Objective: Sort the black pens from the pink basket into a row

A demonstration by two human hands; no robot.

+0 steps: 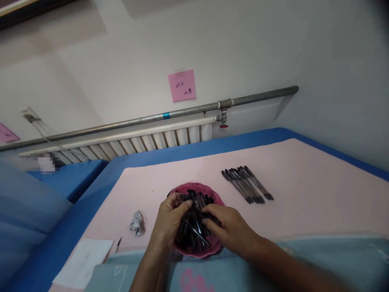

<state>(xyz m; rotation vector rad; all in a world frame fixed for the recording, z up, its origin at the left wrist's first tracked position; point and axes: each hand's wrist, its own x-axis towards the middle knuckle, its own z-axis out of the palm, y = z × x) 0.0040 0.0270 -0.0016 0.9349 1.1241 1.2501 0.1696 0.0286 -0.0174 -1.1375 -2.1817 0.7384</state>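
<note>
A round magenta basket (215,248) on the pink table sheet holds many dark pens (194,233) and short black parts, probably pen caps. Over its left side, my left hand (172,213) is closed, thumb and fingers pinching one end of a dark pen (197,209). My right hand (229,227) pinches the other end of this pen from the right, its fingers closed just above the basket's contents. The fingers partly hide the pen. To the right of the basket, several capped clear-barrelled pens (244,185) lie side by side in a slanted row.
A crumpled paper (137,224) lies left of the basket. Nearer the left edge are a white sheet (83,261) and a single thin pen (118,244). A light blue cloth (334,253) lies along the near edge. Behind the table run a radiator (148,142) and pipe (127,123).
</note>
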